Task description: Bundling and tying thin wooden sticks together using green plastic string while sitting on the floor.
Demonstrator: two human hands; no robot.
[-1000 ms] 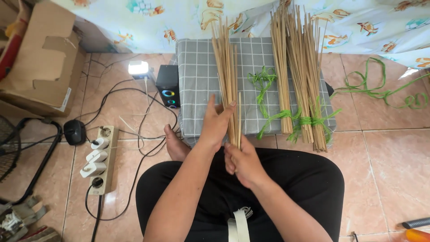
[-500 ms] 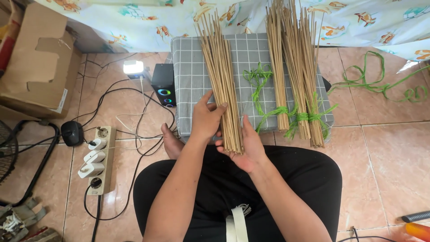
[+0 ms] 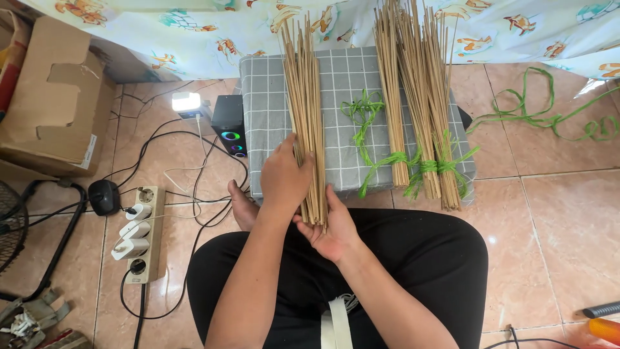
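A brown cardboard box [image 3: 55, 97] sits at ten o'clock, its flaps open; a small pale label with dark print is stuck low on its right side, and a red-and-yellow package edge shows behind it at the far left. No other signs are readable.

The loose bundle of thin tan sticks [image 3: 305, 110] lies lengthwise on the grey checked cushion [image 3: 265, 123] at twelve o'clock, its near ends hanging over the cushion's front edge. The left hand [image 3: 284, 178] lies on top of the bundle's lower part, fingers pressed together and curled over the sticks. The right hand [image 3: 332, 223] cups the stick ends from below, palm up, fingers close together — thumb along the right side of the bundle.

At one o'clock, three tied bundles of sticks [image 3: 416, 110] rest on the same cushion, each bound near its lower end with green raffia [image 3: 426, 167]; a loose green strand [image 3: 363, 116] lies between them and the held bundle. More green raffia [image 3: 549, 116] trails over the tiles at two o'clock.

The floor is glossy peach tile [image 3: 555, 232]. At nine o'clock a power strip [image 3: 139, 229] holds white plugs amid black cables, with a black computer mouse [image 3: 103, 195] just beside it. A small black speaker [image 3: 229, 126] with a coloured ring and a glowing white lamp [image 3: 185, 102] stand left of the cushion. A pale patterned cloth [image 3: 194, 26] hangs along the top — printed with small fish.
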